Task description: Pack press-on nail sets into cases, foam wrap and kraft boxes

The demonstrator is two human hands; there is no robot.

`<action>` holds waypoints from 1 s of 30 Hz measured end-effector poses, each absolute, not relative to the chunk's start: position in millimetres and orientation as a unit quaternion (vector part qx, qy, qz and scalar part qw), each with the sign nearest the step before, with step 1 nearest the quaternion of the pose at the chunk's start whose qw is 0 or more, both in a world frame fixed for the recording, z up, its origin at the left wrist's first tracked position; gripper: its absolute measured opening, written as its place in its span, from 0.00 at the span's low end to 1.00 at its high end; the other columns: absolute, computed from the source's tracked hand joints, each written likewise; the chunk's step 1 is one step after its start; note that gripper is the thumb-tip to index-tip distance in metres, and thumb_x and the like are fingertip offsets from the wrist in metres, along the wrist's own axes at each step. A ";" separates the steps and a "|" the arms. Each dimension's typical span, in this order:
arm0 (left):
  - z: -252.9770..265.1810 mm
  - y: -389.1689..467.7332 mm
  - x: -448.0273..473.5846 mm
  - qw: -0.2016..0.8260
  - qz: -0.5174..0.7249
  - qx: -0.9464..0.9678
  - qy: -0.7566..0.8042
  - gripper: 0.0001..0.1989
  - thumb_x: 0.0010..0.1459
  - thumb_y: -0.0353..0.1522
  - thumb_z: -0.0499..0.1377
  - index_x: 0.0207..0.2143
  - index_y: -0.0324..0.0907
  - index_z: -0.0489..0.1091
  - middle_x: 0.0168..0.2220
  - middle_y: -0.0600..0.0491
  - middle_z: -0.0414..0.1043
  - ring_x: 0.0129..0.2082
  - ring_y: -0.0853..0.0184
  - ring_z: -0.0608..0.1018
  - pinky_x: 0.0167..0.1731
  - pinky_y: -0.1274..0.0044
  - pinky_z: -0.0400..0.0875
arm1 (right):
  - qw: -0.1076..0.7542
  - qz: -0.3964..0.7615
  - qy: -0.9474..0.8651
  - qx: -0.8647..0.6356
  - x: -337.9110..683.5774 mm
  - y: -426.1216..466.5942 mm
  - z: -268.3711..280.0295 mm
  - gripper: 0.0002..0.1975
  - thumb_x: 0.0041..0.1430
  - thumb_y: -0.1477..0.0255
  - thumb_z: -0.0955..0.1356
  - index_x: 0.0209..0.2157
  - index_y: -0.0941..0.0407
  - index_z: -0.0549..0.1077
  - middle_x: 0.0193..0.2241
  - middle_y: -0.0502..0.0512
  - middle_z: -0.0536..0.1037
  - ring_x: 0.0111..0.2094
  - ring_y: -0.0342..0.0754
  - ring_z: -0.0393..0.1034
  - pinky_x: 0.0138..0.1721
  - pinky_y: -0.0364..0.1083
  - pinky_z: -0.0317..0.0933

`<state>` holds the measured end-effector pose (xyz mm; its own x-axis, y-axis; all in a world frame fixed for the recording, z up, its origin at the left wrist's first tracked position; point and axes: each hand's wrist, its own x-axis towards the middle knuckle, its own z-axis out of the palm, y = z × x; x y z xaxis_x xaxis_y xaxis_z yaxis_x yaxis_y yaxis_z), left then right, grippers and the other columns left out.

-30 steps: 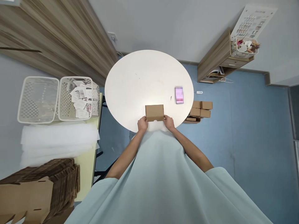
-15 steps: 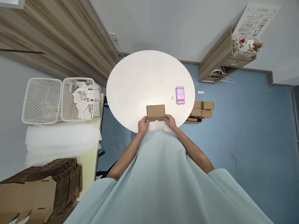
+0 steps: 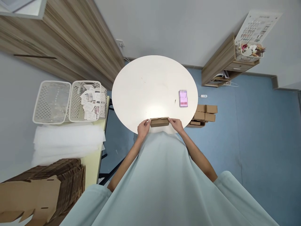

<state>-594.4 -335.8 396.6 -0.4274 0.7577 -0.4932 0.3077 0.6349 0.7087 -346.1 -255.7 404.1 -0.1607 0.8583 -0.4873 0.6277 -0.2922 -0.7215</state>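
A small brown cardboard box [image 3: 160, 122] is at the near edge of the white oval table [image 3: 152, 81], tipped so that a narrow side shows. My left hand [image 3: 143, 128] grips its left end, thumb and fingers closed at the corner. On the opposite end, my right hand [image 3: 176, 124] pinches the right corner. The box's underside is hidden, and whether it touches the table I cannot tell. A pink and purple blurred item [image 3: 183, 98] lies on the table, beyond my right hand.
Left, a side table [image 3: 90, 169] bears white plastic baskets [image 3: 86, 102] with printed cards, white foam sheets [image 3: 68, 139] and stacked flat cardboard [image 3: 68, 182]. Folded boxes [image 3: 204, 113] are piled low at the right. A wooden cabinet [image 3: 218, 62] stands at the back right.
The box has tilted, its broad top face turning out of view and a narrow side now showing. Both hands have shifted their grip to its upper corners. The whole view has shifted slightly.
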 end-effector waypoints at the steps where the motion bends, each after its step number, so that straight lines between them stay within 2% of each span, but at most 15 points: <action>1: 394.7 -336.4 -595.1 0.423 0.276 0.341 0.793 0.21 0.73 0.47 0.57 0.53 0.45 0.81 0.53 0.47 0.84 0.56 0.55 0.82 0.60 0.67 0.73 | 0.113 0.488 -0.581 -0.641 -345.4 -257.0 402.7 0.33 0.70 0.43 0.62 0.27 0.55 0.79 0.29 0.52 0.82 0.40 0.56 0.78 0.42 0.46 0.70; 4: 388.9 -338.6 -598.2 0.439 0.299 0.353 0.771 0.20 0.73 0.45 0.56 0.54 0.45 0.81 0.56 0.47 0.83 0.57 0.56 0.82 0.61 0.67 0.73 | 0.115 0.492 -0.573 -0.645 -341.8 -260.3 398.1 0.34 0.69 0.42 0.62 0.25 0.55 0.78 0.26 0.52 0.79 0.37 0.54 0.76 0.40 0.45 0.69; 7: 382.2 -340.9 -602.5 0.462 0.311 0.344 0.755 0.21 0.71 0.45 0.58 0.57 0.44 0.80 0.55 0.47 0.83 0.53 0.56 0.84 0.58 0.67 0.75 | 0.139 0.514 -0.562 -0.632 -337.4 -262.2 392.1 0.29 0.67 0.45 0.65 0.31 0.55 0.82 0.32 0.54 0.84 0.42 0.57 0.79 0.44 0.47 0.72; 11: 372.1 -344.4 -607.8 0.483 0.316 0.344 0.741 0.25 0.68 0.46 0.61 0.60 0.43 0.78 0.49 0.46 0.84 0.47 0.57 0.85 0.54 0.67 0.77 | 0.160 0.547 -0.537 -0.622 -332.7 -265.1 379.2 0.20 0.64 0.54 0.70 0.41 0.55 0.86 0.42 0.58 0.88 0.48 0.57 0.82 0.53 0.51 0.72; 15: 362.4 -347.7 -610.3 0.493 0.313 0.341 0.736 0.27 0.65 0.44 0.65 0.62 0.42 0.76 0.48 0.45 0.84 0.43 0.57 0.85 0.51 0.67 0.77 | 0.161 0.572 -0.522 -0.612 -330.4 -269.4 363.1 0.16 0.64 0.57 0.71 0.41 0.54 0.85 0.42 0.57 0.88 0.46 0.56 0.83 0.54 0.52 0.74; 18: 358.6 -348.2 -611.6 0.502 0.313 0.336 0.733 0.28 0.64 0.43 0.66 0.63 0.41 0.75 0.51 0.43 0.83 0.43 0.58 0.85 0.50 0.67 0.78 | 0.162 0.582 -0.508 -0.614 -329.0 -271.5 354.6 0.14 0.65 0.59 0.72 0.43 0.54 0.84 0.43 0.57 0.88 0.47 0.55 0.83 0.54 0.53 0.74; 21: 358.5 -347.1 -613.1 0.500 0.324 0.338 0.729 0.29 0.63 0.42 0.67 0.64 0.42 0.74 0.57 0.41 0.81 0.47 0.57 0.85 0.51 0.66 0.78 | 0.168 0.571 -0.504 -0.626 -326.6 -272.2 351.6 0.16 0.63 0.61 0.75 0.49 0.55 0.83 0.51 0.60 0.86 0.50 0.56 0.83 0.56 0.53 0.74; 24: 358.8 -347.3 -613.2 0.502 0.325 0.345 0.724 0.28 0.63 0.42 0.67 0.62 0.42 0.76 0.59 0.42 0.80 0.50 0.56 0.84 0.54 0.65 0.78 | 0.187 0.575 -0.506 -0.615 -324.7 -273.6 350.9 0.21 0.63 0.62 0.76 0.55 0.55 0.81 0.56 0.62 0.83 0.51 0.55 0.82 0.56 0.53 0.74; 30: 350.9 -355.9 -608.8 0.499 0.314 0.327 0.739 0.24 0.62 0.44 0.66 0.57 0.42 0.79 0.57 0.42 0.81 0.47 0.58 0.84 0.53 0.64 0.79 | 0.172 0.585 -0.495 -0.619 -327.1 -281.2 346.6 0.21 0.64 0.61 0.74 0.55 0.54 0.82 0.54 0.62 0.84 0.46 0.54 0.82 0.53 0.53 0.75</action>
<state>-608.8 -355.9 350.9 -0.2891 0.7958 -0.5321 0.1691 0.5895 0.7899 -327.1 -281.2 346.6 -0.1747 0.8139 -0.5541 0.4107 -0.4512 -0.7923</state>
